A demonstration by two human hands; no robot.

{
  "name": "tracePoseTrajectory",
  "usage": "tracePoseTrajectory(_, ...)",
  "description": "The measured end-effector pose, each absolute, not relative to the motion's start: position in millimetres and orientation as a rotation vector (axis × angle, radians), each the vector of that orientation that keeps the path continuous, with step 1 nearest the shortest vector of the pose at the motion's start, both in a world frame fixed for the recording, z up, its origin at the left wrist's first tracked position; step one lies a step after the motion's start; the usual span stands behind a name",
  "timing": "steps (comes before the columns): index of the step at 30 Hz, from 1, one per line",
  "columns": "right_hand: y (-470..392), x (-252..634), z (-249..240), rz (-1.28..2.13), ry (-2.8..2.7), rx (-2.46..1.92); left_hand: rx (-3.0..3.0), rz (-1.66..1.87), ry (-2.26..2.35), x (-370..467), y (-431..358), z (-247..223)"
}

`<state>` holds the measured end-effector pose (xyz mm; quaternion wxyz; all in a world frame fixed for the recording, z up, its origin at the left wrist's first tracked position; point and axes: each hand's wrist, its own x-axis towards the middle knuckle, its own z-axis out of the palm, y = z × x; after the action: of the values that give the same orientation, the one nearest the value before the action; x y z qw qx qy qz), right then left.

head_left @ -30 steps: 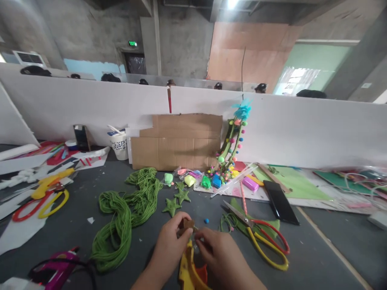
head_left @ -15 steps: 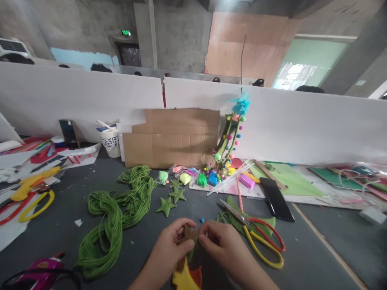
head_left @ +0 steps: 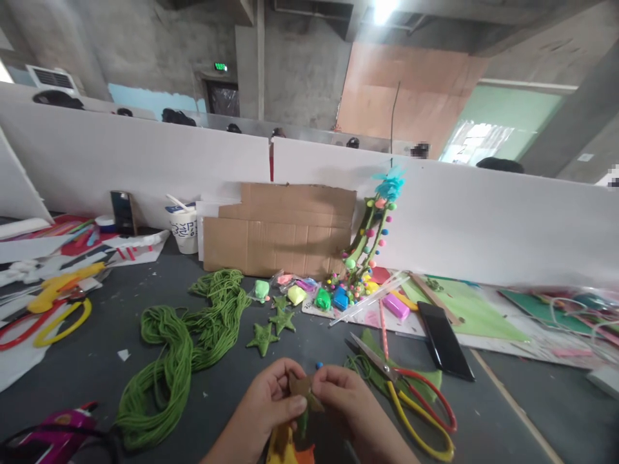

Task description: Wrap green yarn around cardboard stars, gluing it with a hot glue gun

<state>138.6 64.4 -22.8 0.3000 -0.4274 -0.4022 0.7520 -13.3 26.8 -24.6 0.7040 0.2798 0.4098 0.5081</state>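
Note:
My left hand [head_left: 273, 403] pinches a small brown cardboard star [head_left: 300, 386] between thumb and fingers. The fingertips of my right hand [head_left: 345, 396] close on the star's right edge; whether a yarn end is between them is hidden. Some green shows under the star. Below, a yellow-and-orange object [head_left: 285, 448] is cut off by the bottom edge. Just beyond my fingers lies a small blue ball [head_left: 319, 365]. Several green yarn-covered stars [head_left: 263, 338] lie farther off. Scissors [head_left: 387, 370] with red and yellow handles rest open to the right on a green piece [head_left: 428, 380].
Green yarn [head_left: 167, 361] is heaped to the left. Clay packets [head_left: 296, 295] and a pompom-decorated piece [head_left: 370, 238] stand before a cardboard sheet [head_left: 280, 238]. A black phone [head_left: 445, 341] lies right. More scissors [head_left: 62, 322], a cup [head_left: 184, 229] and a magenta tool [head_left: 60, 432] are left.
The view has tilted up slightly, so the scene sits lower. My hands still hold the star between them, its brown face now turned more towards me.

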Motion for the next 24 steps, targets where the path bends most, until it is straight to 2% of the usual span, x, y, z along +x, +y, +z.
tracePoseTrajectory(6,64,140,-29,2.168,-0.896,-1.121,0.47,1.142,0.873,-8,29,-35)
tracePoseTrajectory(13,62,139,-17,2.282,-0.785,-1.001,0.305,1.08,0.784,-4,23,-22)
tracePoseTrajectory(20,56,137,-22,2.325,-0.705,-0.861,0.442,1.127,0.777,-7,24,-23)
tracePoseTrajectory(24,56,130,-36,2.297,-0.657,-0.817,0.33,1.173,0.791,-8,25,-19)
